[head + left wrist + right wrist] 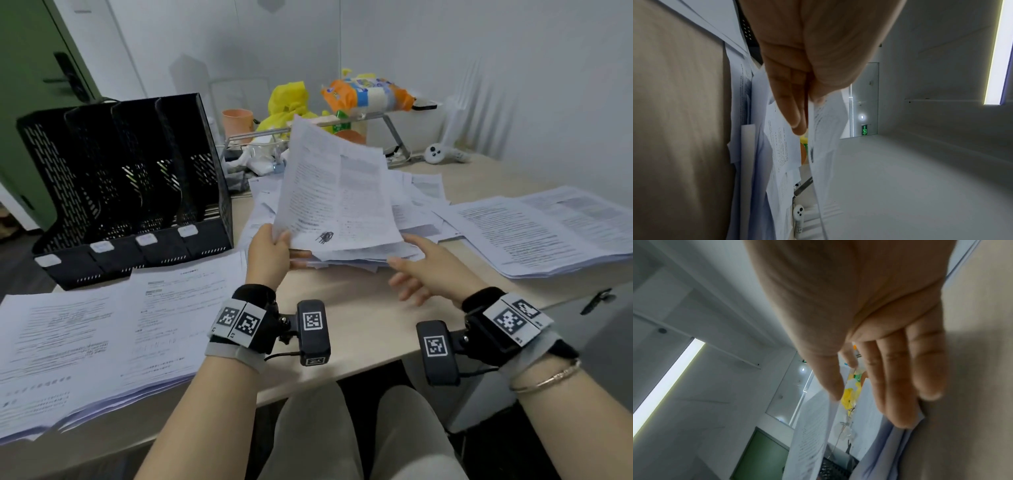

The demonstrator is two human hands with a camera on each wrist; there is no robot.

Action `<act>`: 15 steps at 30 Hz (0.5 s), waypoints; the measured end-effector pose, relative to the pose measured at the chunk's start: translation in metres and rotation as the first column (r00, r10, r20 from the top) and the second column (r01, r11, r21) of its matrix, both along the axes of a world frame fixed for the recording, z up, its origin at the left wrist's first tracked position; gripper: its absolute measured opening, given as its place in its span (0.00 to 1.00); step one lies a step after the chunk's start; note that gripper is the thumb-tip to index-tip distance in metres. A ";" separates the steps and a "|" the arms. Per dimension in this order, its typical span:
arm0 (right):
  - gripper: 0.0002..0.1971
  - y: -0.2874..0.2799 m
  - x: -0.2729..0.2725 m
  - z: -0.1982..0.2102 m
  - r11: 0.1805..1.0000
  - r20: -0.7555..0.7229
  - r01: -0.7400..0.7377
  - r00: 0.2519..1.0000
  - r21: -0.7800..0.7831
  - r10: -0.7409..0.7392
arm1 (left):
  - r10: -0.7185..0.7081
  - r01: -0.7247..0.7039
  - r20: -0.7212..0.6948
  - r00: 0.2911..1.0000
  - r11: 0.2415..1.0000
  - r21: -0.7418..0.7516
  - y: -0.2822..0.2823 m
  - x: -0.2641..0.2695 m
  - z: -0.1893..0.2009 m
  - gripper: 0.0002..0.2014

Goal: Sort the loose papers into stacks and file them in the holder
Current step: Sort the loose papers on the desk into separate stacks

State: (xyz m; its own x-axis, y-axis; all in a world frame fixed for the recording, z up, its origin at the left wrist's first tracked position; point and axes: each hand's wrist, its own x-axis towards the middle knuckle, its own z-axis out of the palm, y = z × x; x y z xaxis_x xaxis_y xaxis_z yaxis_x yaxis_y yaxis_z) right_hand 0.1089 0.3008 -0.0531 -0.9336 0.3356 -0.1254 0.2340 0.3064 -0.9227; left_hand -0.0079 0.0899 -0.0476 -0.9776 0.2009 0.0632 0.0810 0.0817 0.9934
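Observation:
My left hand (274, 246) pinches the lower left corner of a printed sheet (339, 192) and lifts it off the loose pile of papers (411, 209) in the middle of the desk. In the left wrist view the thumb and fingers (795, 104) clamp the sheet (824, 129) edge-on. My right hand (421, 270) hovers with straight fingers (898, 386) at the pile's near right corner and holds nothing. The black mesh file holder (130, 185) stands empty at the left. Sorted stacks lie at the near left (85, 342) and the far right (548, 229).
A metal riser (387, 120) at the back carries snack bags, with an orange cup (238, 123) and a yellow bag (287, 102) beside it. A white controller (438, 152) lies at the back right. A black clip (596, 298) sits on the desk's right edge.

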 end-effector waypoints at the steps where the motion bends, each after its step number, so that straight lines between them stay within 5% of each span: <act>1: 0.33 -0.003 -0.001 0.003 1.000 -0.070 0.011 0.998 -0.022 -0.012 | 0.001 -0.001 -0.013 1.000 1.000 0.020 0.001 0.000 0.000 0.06; 7: 0.19 -0.007 -0.009 0.023 0.992 -0.279 0.086 0.954 -0.093 -0.109 | -0.036 0.037 -0.009 0.999 0.994 0.107 0.010 -0.001 0.003 0.06; 15: 0.37 0.005 -0.003 0.033 0.981 -0.419 0.157 0.888 -0.113 -0.190 | -0.138 0.133 0.029 0.990 0.982 0.134 0.039 0.004 0.006 0.11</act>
